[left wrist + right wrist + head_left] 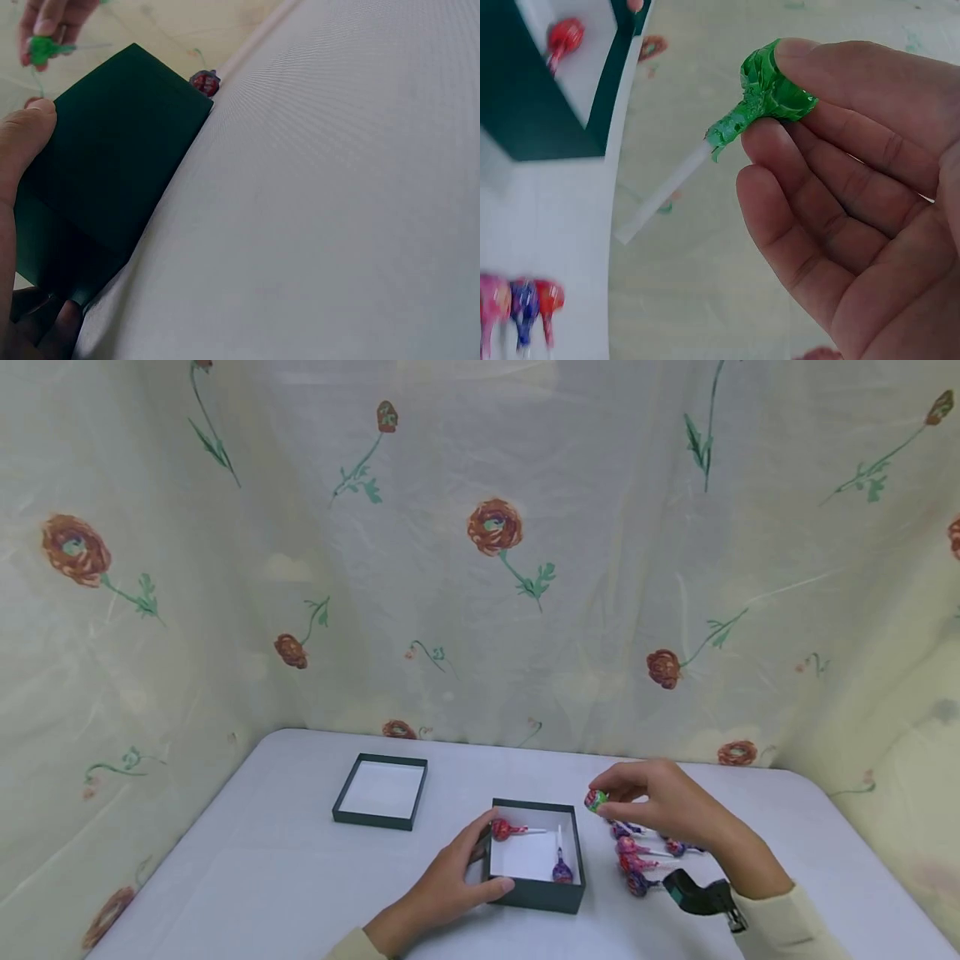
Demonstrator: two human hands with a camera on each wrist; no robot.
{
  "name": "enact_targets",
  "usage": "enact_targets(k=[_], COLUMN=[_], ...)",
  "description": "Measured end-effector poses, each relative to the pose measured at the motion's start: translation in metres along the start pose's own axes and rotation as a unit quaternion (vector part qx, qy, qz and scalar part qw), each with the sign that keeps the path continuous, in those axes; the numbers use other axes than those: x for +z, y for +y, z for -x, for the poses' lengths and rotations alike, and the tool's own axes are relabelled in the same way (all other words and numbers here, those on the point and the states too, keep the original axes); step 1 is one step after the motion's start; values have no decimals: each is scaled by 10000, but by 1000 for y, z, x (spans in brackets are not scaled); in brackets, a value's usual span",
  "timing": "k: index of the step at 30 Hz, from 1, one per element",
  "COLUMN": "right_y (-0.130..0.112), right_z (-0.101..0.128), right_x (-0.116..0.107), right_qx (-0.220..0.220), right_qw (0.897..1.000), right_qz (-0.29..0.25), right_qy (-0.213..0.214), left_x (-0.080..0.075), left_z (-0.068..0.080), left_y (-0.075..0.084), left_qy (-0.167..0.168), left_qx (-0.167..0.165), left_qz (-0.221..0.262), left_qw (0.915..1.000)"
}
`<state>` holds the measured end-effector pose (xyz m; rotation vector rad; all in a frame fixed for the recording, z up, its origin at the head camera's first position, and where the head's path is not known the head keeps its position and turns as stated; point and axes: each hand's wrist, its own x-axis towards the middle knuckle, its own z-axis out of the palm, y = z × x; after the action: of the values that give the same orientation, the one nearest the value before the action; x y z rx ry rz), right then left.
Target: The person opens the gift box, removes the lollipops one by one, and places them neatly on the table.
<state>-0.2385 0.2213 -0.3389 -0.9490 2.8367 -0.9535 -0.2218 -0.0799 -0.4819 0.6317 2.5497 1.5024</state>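
Observation:
My left hand (448, 878) grips the left side of a dark green box (536, 896), thumb at the near corner and fingers along the side. Inside the white-lined box, a red lollipop (501, 830) lies at the far left and a purple lollipop (562, 870) at the near right. Above the table, to the right of the box, my right hand (663, 797) pinches a green-wrapped lollipop (751, 101) by its candy head. Its white stick points away from the fingers in the right wrist view.
On the table right of the box, beneath my right hand, lie several lollipops, among them a pink lollipop (632, 862) and a dark blue lollipop (639, 884). The box's lid (375, 819) lies at the back left, white inside up. A flowered curtain (480, 652) hangs behind the table.

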Motion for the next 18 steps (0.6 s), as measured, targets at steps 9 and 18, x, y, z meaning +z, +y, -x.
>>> enact_targets(k=[9, 18], right_y=[22, 42], right_z=[25, 47], right_x=[-9, -9], right_qx=[408, 804], right_qw=[9984, 9950], right_qz=[383, 533], right_qy=[103, 276], left_x=[-1, 1], left_z=[0, 0], left_y=[-1, 0], left_qy=[53, 41], left_qx=[21, -19], left_qz=[-119, -94], left_qw=[9999, 9999])
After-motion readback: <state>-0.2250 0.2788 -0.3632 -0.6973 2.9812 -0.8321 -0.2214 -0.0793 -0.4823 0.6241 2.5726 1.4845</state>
